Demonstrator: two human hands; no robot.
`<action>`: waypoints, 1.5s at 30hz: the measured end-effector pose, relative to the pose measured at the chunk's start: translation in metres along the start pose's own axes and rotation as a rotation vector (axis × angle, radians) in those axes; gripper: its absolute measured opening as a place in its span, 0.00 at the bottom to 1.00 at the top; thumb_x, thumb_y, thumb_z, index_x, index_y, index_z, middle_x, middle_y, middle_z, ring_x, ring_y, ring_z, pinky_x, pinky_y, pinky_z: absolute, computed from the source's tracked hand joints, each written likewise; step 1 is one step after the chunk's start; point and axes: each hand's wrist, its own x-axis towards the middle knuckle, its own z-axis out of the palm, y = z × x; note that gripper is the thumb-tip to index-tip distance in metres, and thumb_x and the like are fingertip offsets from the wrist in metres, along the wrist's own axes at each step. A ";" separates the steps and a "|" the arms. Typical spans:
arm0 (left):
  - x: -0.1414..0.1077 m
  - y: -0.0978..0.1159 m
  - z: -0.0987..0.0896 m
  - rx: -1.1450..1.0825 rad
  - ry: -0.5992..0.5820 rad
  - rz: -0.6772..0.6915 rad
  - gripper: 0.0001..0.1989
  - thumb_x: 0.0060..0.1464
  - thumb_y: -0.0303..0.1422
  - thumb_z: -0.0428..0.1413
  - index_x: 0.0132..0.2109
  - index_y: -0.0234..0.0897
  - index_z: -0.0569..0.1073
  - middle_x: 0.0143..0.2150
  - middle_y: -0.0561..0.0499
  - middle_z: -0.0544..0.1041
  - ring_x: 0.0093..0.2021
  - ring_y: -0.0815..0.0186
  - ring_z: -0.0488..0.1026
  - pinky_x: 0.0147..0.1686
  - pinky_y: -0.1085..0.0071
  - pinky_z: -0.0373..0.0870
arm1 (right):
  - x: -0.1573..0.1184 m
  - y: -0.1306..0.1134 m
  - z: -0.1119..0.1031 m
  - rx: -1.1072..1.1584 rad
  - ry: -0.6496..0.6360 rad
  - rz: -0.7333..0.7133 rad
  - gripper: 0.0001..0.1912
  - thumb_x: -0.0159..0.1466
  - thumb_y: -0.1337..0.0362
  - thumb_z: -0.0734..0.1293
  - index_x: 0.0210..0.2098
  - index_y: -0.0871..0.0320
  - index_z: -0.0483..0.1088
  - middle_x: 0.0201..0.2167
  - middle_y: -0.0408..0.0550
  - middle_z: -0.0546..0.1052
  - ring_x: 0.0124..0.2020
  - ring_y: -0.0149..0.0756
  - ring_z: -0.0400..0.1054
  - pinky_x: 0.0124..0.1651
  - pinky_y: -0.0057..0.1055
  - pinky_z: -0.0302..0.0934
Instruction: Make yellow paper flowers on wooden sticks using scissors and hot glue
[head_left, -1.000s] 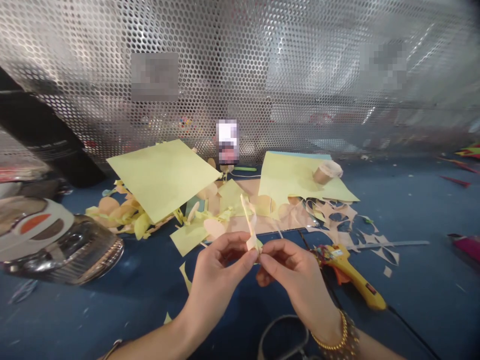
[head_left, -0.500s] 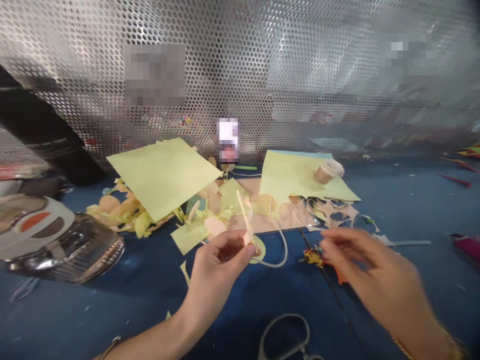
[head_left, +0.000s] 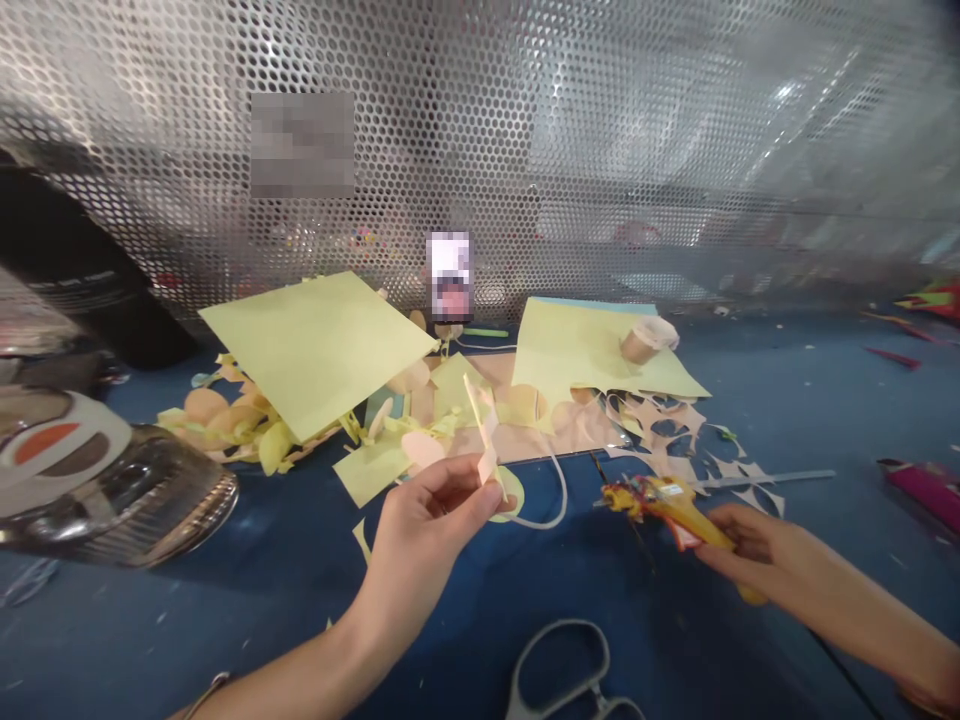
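Observation:
My left hand [head_left: 442,520] pinches a folded piece of pale paper [head_left: 485,440] between thumb and fingers, held nearly edge-on. Just behind the fingertips a round pale-yellow paper disc [head_left: 511,492] shows, partly covered. A white cord [head_left: 562,490] curves out beside it; where it ends is hidden by the hand. On the right, my right hand [head_left: 750,545] is closed around the handle of a yellow glue gun [head_left: 679,508], whose nozzle points left and is crusted with residue. Grey scissor handles [head_left: 562,660] lie at the front edge of the view.
Yellow paper sheets [head_left: 319,350] lie over cut discs and scraps. A small cup-like roll [head_left: 649,340] rests on another yellow sheet [head_left: 551,345]. A clear jar [head_left: 172,495] lies at left, a phone [head_left: 450,275] leans against the perforated metal panel [head_left: 480,120], and cut-out paper remnants [head_left: 667,420] lie at right.
My right hand has moved right and down and closed on the glue gun, which shows more fully now. My left hand keeps its pinch on the folded paper.

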 end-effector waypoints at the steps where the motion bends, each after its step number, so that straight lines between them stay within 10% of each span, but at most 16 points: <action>1: 0.000 0.000 0.000 -0.006 0.000 -0.005 0.08 0.49 0.33 0.61 0.39 0.36 0.77 0.33 0.51 0.80 0.33 0.68 0.77 0.39 0.74 0.73 | 0.001 -0.005 -0.004 0.087 -0.086 0.051 0.15 0.53 0.51 0.70 0.31 0.55 0.73 0.21 0.46 0.74 0.18 0.34 0.66 0.18 0.28 0.59; 8: -0.001 0.004 0.001 -0.009 -0.040 0.002 0.04 0.50 0.32 0.61 0.34 0.37 0.77 0.30 0.53 0.79 0.33 0.70 0.77 0.37 0.77 0.71 | -0.009 -0.069 0.008 0.631 -0.353 -0.001 0.24 0.47 0.40 0.69 0.18 0.54 0.65 0.16 0.41 0.63 0.16 0.28 0.53 0.18 0.28 0.52; 14: -0.001 0.005 0.002 -0.011 -0.028 0.032 0.04 0.50 0.32 0.61 0.34 0.37 0.77 0.30 0.52 0.80 0.33 0.68 0.76 0.37 0.75 0.72 | 0.002 -0.097 0.039 0.626 -0.512 -0.001 0.14 0.54 0.52 0.69 0.29 0.57 0.72 0.16 0.46 0.75 0.17 0.31 0.65 0.21 0.27 0.57; 26: 0.001 0.005 0.001 -0.011 -0.019 0.030 0.03 0.50 0.31 0.61 0.35 0.38 0.78 0.30 0.54 0.80 0.32 0.70 0.77 0.37 0.78 0.73 | 0.005 -0.073 0.057 0.476 -0.363 -0.029 0.17 0.61 0.49 0.63 0.29 0.57 0.70 0.09 0.39 0.65 0.11 0.23 0.48 0.16 0.24 0.39; 45: 0.000 0.006 0.002 -0.040 -0.031 0.006 0.04 0.50 0.29 0.61 0.35 0.38 0.77 0.29 0.57 0.80 0.31 0.73 0.77 0.34 0.82 0.72 | 0.006 -0.059 0.067 0.141 -0.389 -0.087 0.29 0.61 0.44 0.60 0.12 0.57 0.61 0.11 0.42 0.65 0.17 0.28 0.60 0.25 0.28 0.56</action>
